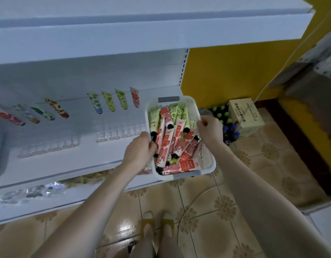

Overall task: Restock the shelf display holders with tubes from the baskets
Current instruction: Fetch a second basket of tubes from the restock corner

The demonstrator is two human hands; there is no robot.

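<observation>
While the white basket sits at the right end of the shelf, its near corner juts past the shelf's front edge; whether it rests on the shelf or is held just clear of it cannot be told. The left hand grips the basket's left rim, with the fingers curled over the wall and down among the contents. The right hand grips the basket's right rim, fingers hooked over the edge. Inside the basket lies a loose pile of tubes: pink tubes with black caps fill the near and middle part, and green tubes lie toward the far end, below the grey handle. Just left of the basket, clear display holders stand on the shelf, and a row of four standing tubes occupies their rear slots, three green-patterned and one red. Further left of the basket, a second holder carries four more patterned tubes, leaning. Right of the basket, on the tiled floor, stands a cluster of bottles with green and blue caps, and beyond them a cardboard box. Below the basket, the person's yellow slippers show on the tiles.
</observation>
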